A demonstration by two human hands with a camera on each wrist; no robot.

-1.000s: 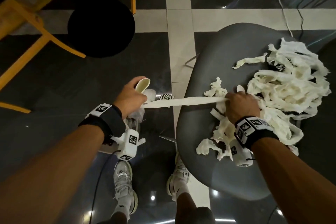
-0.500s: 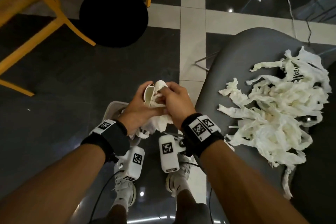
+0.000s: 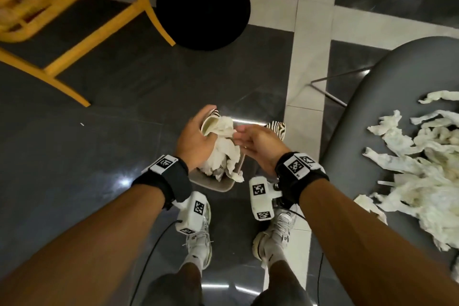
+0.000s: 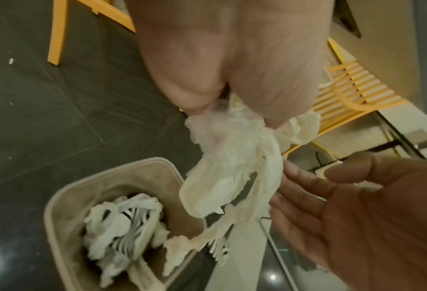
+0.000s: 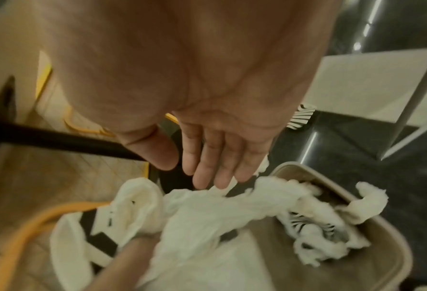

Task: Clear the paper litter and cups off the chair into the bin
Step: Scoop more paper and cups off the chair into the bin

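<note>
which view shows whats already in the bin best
The left wrist view: it looks down into the bin, showing white paper and a striped cup inside. The right wrist view shows it blurred at an angle. In the head view the left hand and its paper wad mostly cover it.

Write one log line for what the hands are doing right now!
left hand: grips cup and paper wad over bin | right hand: open beside wad | chair: paper litter remains

A café, likely (yellow wooden chairs, black pedestal table base).
</note>
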